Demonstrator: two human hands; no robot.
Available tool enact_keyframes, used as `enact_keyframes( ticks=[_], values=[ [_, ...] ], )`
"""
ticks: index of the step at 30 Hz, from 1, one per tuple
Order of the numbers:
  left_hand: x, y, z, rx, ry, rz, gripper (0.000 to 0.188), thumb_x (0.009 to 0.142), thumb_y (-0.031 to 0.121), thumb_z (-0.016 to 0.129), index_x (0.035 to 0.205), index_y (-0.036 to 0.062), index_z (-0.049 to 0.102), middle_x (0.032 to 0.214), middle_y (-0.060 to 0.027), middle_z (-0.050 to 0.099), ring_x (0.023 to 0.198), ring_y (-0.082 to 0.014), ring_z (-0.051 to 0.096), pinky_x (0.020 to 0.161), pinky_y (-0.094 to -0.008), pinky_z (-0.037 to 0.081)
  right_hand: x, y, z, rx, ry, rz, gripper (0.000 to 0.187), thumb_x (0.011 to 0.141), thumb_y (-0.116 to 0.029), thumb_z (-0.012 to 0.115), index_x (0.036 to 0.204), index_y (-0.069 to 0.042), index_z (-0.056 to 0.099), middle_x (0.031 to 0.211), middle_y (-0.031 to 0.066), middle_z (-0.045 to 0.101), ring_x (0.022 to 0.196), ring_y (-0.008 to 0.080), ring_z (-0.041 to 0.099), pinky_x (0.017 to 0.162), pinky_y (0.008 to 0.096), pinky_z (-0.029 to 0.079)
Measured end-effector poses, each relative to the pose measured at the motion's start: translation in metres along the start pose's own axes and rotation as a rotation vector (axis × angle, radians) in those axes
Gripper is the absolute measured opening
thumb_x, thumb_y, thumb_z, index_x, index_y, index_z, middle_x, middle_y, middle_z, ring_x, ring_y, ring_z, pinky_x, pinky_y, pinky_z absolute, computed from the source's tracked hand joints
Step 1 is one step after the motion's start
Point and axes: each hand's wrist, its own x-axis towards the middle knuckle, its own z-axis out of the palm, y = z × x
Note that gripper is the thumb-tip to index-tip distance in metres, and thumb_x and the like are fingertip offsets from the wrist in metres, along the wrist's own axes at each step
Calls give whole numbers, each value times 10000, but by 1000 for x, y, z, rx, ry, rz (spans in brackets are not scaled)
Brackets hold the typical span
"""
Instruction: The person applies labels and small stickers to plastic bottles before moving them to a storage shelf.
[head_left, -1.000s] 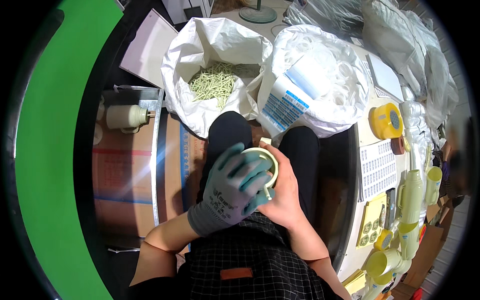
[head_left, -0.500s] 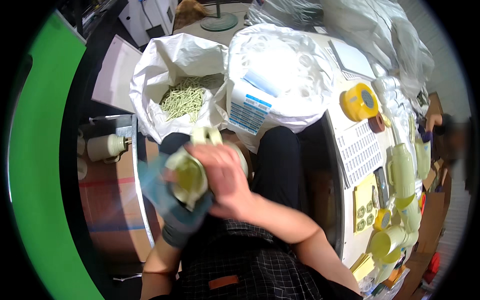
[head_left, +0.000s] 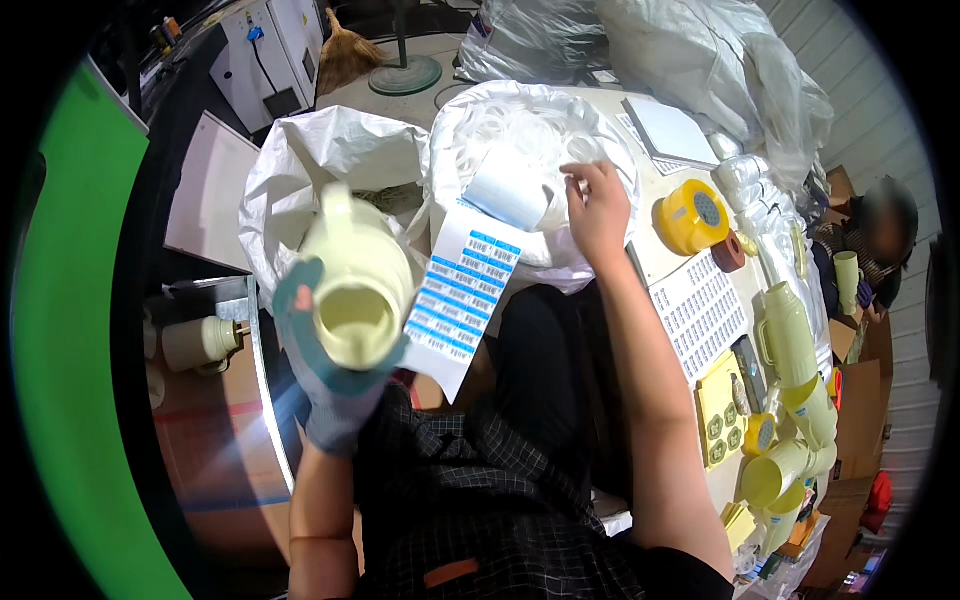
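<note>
My left hand (head_left: 335, 385), in a grey and teal glove, grips a pale yellow-green jug (head_left: 362, 255) with its round open end facing me and its handle pointing away. Over the edge of a white bag of clear plastic rings (head_left: 535, 105), my bare right hand (head_left: 598, 205) hovers with fingers half bent and apart; I see nothing in it. A roll of blue-and-white label stickers (head_left: 455, 310) lies on that bag, its loose strip hanging down beside the jug.
Left of the rings stands another open white bag (head_left: 285, 170). A metal-edged bin (head_left: 262, 350) holds more jugs. On the right table are a yellow tape roll (head_left: 692, 216), label sheets (head_left: 698, 312) and several jugs (head_left: 788, 335). A person (head_left: 855, 250) sits far right.
My right hand has left the jug and moved up and right to the bag of rings. The jug has moved up, its open end now toward me. The label strip hangs lower.
</note>
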Motion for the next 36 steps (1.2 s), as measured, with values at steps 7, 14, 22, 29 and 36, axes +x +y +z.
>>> enact_keyframes(
  ticks=[7, 14, 22, 29, 36],
  values=[
    [-49, 69, 8, -285, -467, -51, 838, 760, 540, 886, 1312, -16, 589, 1310, -183, 586, 1141, -348, 622, 996, -488, 509, 40, 113, 30, -465, -190, -330, 85, 815, -78, 643, 775, -61, 716, 977, 107, 698, 1014, 316, 689, 759, 452, 596],
    [-70, 75, 20, -331, -186, -189, 1057, 703, 409, 937, 1531, 1, 422, 1365, -215, 522, 1212, -379, 558, 1012, -524, 476, 9, -34, -44, 127, -279, -39, 152, 912, -169, 716, 1009, -55, 691, 971, 145, 731, 896, 353, 714, 774, 455, 557],
    [-55, 80, 12, -207, -438, -12, 535, 723, 230, 860, 1172, 43, 637, 1136, -168, 630, 1075, -404, 577, 948, -521, 469, -118, -118, -93, 285, -487, -630, 265, 785, -271, 816, 862, -87, 642, 977, 62, 610, 968, 291, 615, 801, 414, 513],
    [-64, 42, -5, -315, -535, -173, 511, 644, 235, 942, 1054, 96, 670, 1140, -136, 633, 1070, -401, 587, 932, -522, 493, -136, -138, -84, 408, -675, -560, 457, 661, -375, 884, 966, -116, 664, 970, 53, 577, 950, 288, 560, 805, 438, 462],
    [-23, 73, -19, -4, -811, 91, 477, 877, 419, 737, 1238, 111, 685, 1251, -100, 630, 1224, -384, 553, 1078, -527, 444, -183, -131, -74, 525, -479, -393, 360, 698, -333, 826, 851, -93, 607, 937, 72, 617, 895, 306, 602, 815, 410, 505]
  ],
)
